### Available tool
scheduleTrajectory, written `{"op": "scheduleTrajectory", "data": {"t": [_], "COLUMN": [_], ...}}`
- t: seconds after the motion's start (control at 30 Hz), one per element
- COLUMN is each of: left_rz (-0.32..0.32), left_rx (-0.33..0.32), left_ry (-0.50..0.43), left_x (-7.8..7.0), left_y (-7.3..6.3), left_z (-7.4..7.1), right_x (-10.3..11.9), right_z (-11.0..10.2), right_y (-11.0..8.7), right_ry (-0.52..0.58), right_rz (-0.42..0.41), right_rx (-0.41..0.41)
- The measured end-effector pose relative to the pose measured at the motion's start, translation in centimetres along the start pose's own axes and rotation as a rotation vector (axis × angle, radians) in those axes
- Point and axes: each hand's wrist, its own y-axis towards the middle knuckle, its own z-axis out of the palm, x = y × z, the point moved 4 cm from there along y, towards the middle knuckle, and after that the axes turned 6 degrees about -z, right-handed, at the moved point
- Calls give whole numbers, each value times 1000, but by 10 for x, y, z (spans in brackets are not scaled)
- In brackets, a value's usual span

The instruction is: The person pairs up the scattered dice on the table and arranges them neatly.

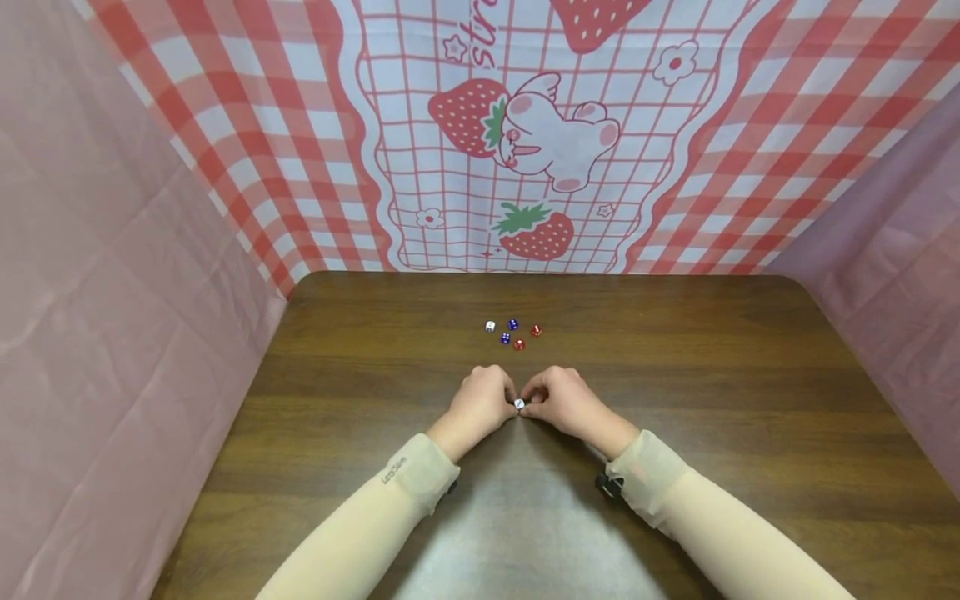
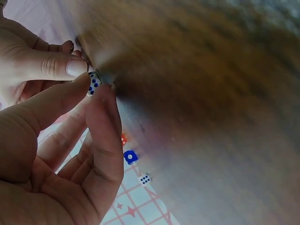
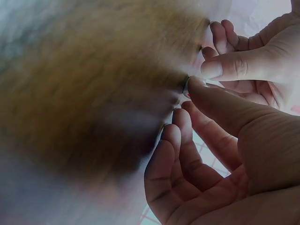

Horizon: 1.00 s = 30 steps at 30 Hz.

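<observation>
Six dice counted: two white, two blue, two red. One small white cube die with blue pips (image 1: pixel 519 403) is held between the hands, low over the near-middle of the dark brown wood-grain table (image 1: pixel 360 400); whether the tabletop is touched by it can't be told.

Two hands in use. Left hand (image 1: pixel 483 398): die pinched between thumb and index fingertip, other fingers bent. Right hand (image 1: pixel 564 402): same die pinched from the opposite side by thumb and index, the index contact partly hidden.

Five loose dice are grouped beyond the hands: one white cube die (image 1: pixel 490 326) at the left, two blue cube dice with white pips (image 1: pixel 506 338) in the middle, two red cube dice (image 1: pixel 536 330) to the right.

View differences: the full loose group is seen in the head view only. Three of it are caught by the left wrist view: one red (partly covered), one blue, one white. Blue pips on the held die's side face are shown there; in the right wrist view only a sliver is left visible by the fingers.
</observation>
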Motion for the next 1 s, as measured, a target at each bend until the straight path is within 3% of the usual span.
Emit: {"op": "scheduleTrajectory", "data": {"t": [0.47,1.0], "left_rz": [32,83], "left_rx": [16,19], "left_ry": [4,20], "left_x": [0,0], "left_y": [-3,-5], "left_z": [1,0], "right_x": [5,6], "right_z": [4,6], "right_y": [-2,-1], "right_ry": [-32,-47], "right_rz": [0,-67], "right_rx": [1,9]}}
